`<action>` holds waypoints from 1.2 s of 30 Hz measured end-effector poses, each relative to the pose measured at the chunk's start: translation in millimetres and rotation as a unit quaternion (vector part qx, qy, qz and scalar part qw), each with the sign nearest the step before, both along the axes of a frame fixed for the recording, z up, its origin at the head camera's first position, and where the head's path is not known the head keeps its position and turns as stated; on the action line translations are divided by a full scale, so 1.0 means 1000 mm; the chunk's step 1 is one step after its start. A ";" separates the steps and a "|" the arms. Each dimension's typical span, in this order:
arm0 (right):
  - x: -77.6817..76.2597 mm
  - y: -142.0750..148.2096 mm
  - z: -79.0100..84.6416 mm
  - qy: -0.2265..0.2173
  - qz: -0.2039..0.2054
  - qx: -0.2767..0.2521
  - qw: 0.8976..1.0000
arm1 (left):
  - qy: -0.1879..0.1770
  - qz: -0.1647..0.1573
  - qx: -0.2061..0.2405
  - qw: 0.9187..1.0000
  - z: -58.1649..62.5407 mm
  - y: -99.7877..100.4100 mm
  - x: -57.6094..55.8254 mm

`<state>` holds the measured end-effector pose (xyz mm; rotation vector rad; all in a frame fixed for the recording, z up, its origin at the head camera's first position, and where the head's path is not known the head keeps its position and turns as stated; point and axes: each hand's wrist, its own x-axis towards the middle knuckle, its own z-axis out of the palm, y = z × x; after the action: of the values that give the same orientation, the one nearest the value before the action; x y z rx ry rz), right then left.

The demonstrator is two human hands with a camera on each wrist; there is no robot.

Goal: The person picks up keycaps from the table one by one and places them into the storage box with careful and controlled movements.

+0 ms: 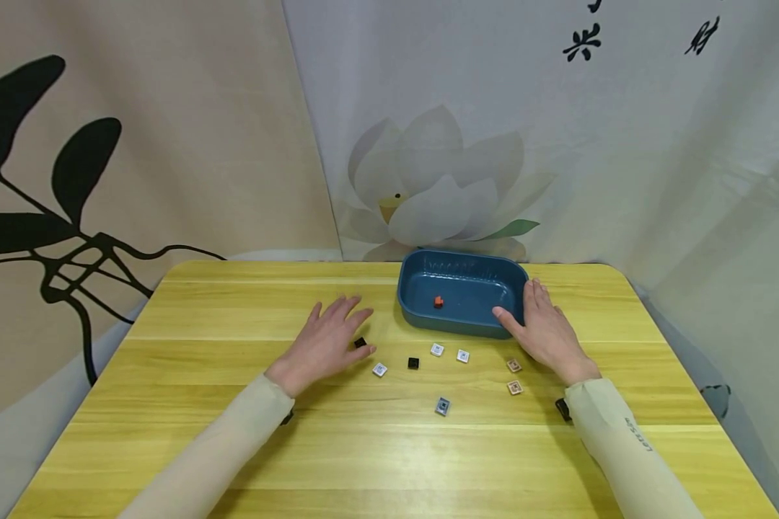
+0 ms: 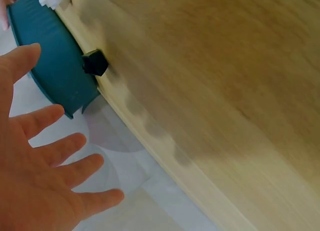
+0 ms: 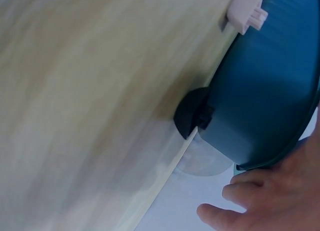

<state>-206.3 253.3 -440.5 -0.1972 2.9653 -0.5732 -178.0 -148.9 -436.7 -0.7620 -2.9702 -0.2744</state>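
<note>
Cream sleeves (image 1: 234,440) are spanning the near part of a wooden table (image 1: 337,461), one from each side. Toward its far edge a blue tray (image 1: 457,324) is sitting. Against that tray's right end the right hand (image 1: 548,331) is lying, fingers straight and thumb spread over the rim, holding no block. To the tray's left, the left hand (image 1: 327,340) is hovering with fingers spread wide, grasping nothing. Loose on the wood, white blocks (image 1: 437,349), tan blocks (image 1: 514,388), a grey-blue block (image 1: 443,406), a centre black block (image 1: 413,363) and a left black block (image 1: 360,342) are lying; a red block (image 1: 438,302) is resting inside the tray.

The step in hand seems to be steadying the tray while the left hand is poising beside the left black block. Picking that up would be calling for lowering thumb and fingertip to either side, then pinching.

Only the head view is showing the red block; both wrist views are facing the tray's outer wall. The left wrist view is revealing a gap between thumb and black block. The right wrist view is showing prongs on a pinkish block (image 3: 245,12); which one from above, I cannot tell.
</note>
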 end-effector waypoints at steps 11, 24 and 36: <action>0.000 0.000 0.001 0.000 0.000 -0.003 1.000 | -0.003 -0.042 -0.033 0.999 -0.005 0.000 0.002; 0.000 0.000 0.000 0.003 0.001 0.000 1.000 | 0.038 -0.072 -0.047 0.996 -0.010 0.001 0.002; 0.000 0.001 0.000 0.000 -0.001 0.000 1.000 | 0.046 -0.080 -0.035 0.995 -0.012 0.002 0.002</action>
<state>-206.6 254.1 -440.8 -0.1929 2.9664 -0.5733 -176.4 -147.1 -449.2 -0.9931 -2.8497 -0.1390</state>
